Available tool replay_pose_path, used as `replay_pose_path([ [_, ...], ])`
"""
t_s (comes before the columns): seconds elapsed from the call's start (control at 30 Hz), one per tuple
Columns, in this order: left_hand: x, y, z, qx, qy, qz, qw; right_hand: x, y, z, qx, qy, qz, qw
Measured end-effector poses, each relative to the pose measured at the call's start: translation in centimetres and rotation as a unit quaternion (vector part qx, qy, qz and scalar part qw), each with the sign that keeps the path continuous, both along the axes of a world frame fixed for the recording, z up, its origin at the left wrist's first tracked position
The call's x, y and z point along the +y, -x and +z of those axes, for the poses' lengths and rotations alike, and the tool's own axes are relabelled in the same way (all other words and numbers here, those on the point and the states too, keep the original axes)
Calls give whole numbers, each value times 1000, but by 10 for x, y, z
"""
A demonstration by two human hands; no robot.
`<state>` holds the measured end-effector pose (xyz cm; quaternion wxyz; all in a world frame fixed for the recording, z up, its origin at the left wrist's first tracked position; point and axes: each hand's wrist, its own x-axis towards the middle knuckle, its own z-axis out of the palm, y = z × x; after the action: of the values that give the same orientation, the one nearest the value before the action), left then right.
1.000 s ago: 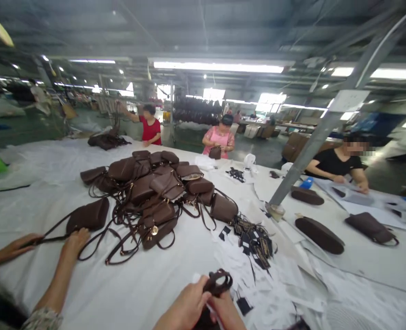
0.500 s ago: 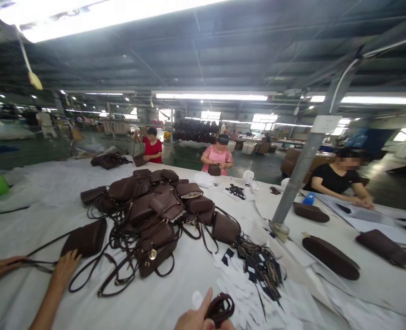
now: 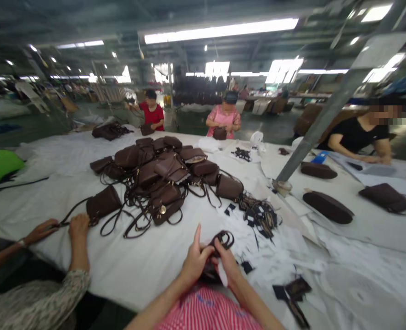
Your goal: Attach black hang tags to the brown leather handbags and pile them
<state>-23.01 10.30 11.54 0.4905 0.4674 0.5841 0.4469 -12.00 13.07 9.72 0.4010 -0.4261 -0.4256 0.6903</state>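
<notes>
A dark brown strap, looped into a coil, is between my two hands at the bottom centre, close to my striped clothing. My left hand has its index finger pointing up while its thumb and other fingers close on the strap. Pressed against the coil from the other side is my right hand, its thumb on the loops. A small white piece shows by the right palm. Something dark brown lies under the hands, mostly hidden.
A heap of brown bags fills the table's middle. Black tags and white paper scraps lie to the right. A co-worker's hands hold a bag's strap at left. A slanted metal post rises at right.
My view has tipped down, so both forearms and my striped clothing now show. Both hands are together at the coiled strap. The co-worker at left still holds the bag's strap.
</notes>
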Motion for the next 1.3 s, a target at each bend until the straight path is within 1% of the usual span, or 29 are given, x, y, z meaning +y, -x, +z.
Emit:
replay_pose_path([
  [0.03, 0, 0, -2, 15, -17, -17, 1000, -1, 0, 5, 7, 51, -48, 997],
  [0.07, 1, 1, -5, 26, -41, -31, 998, -1, 0, 9, 3, 86, -63, 994],
  [0.1, 3, 3, -8, 30, -47, -37, 998, -1, -2, 11, -10, 108, -56, 993],
  [0.17, 5, 7, -15, 35, -32, -32, 998, -2, -8, 12, -48, 109, -22, 993],
  [0.23, 6, 12, -21, 38, -8, -15, 999, -6, -17, 12, -118, 77, 40, 989],
  [0.3, 6, 17, -26, 37, 17, 0, 999, -11, -27, 13, -207, 20, 100, 973],
  [0.37, 7, 20, -29, 32, 44, 6, 999, -15, -35, 18, -279, -52, 121, 951],
  [0.43, 8, 21, -31, 35, 59, -3, 998, -16, -39, 27, -314, -126, 115, 934],
  [0.5, 8, 20, -30, 47, 55, -23, 997, -13, -40, 36, -313, -184, 127, 923],
  [0.57, 7, 18, -28, 55, 45, -46, 996, -10, -40, 42, -287, -213, 166, 919],
  [0.67, 5, 18, -21, 75, 13, -72, 994, -7, -42, 41, -214, -194, 221, 931],
  [0.73, 3, 20, -18, 117, -23, -86, 989, -6, -45, 39, -181, -176, 235, 939],
  [0.77, 3, 21, -17, 139, -43, -94, 985, -5, -46, 38, -182, -176, 228, 940],
  [0.83, 2, 22, -15, 162, -76, -108, 978, -3, -47, 39, -211, -202, 192, 937],
  [0.9, 2, 21, -13, 152, -96, -107, 978, 0, -45, 43, -231, -228, 140, 936],
  [0.93, 2, 21, -13, 140, -102, -102, 980, 1, -44, 45, -230, -221, 117, 940],
  [0.97, 2, 20, -12, 128, -106, -96, 981, 2, -42, 46, -223, -193, 103, 950],
  [1.03, 2, 18, -11, 110, -104, -80, 985, 2, -39, 45, -198, -90, 89, 972],
  [1.1, 3, 17, -11, 102, -95, -64, 988, 1, -37, 40, -178, 6, 93, 980],
  [1.13, 2, 16, -11, 101, -91, -57, 989, 0, -36, 36, -171, 34, 95, 980],
  [1.2, 2, 15, -11, 105, -90, -54, 989, -1, -34, 29, -161, 54, 94, 981],
  [1.3, 0, 15, -11, 118, -100, -64, 986, -2, -32, 23, -145, 47, 84, 985],
])
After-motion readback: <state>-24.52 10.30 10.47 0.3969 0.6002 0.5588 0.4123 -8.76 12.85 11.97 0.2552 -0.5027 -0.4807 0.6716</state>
